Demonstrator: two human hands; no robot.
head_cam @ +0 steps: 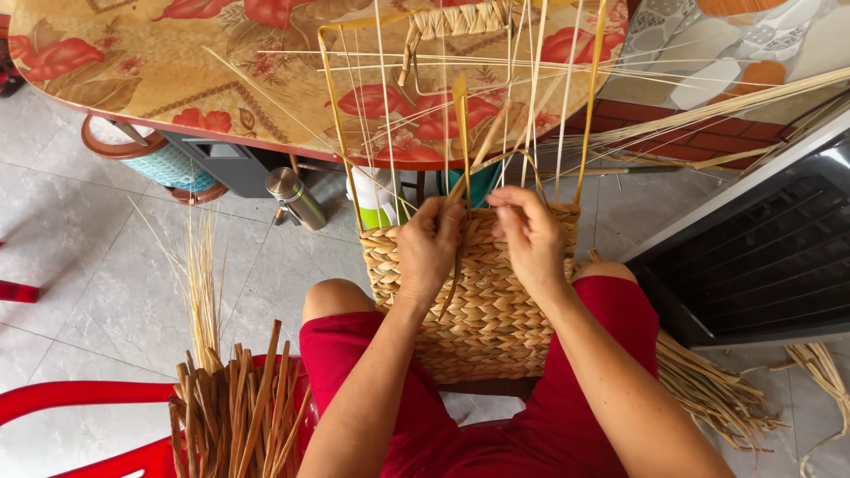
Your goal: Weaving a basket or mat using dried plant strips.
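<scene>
A half-woven straw basket rests between my knees, its braided wall facing me. Thin yellow frame rods and pale upright stakes rise from its rim toward a woven handle. My left hand grips the rim and pinches a flat tan straw strand that stands up from it. My right hand is beside it at the rim, fingers closed on the same weaving strand where it bends over the edge.
A round table with a flowered cloth stands ahead. A bundle of brown reeds lies on a red plastic chair at left. More straw lies right, beside a dark cabinet. A steel flask sits on the tiled floor.
</scene>
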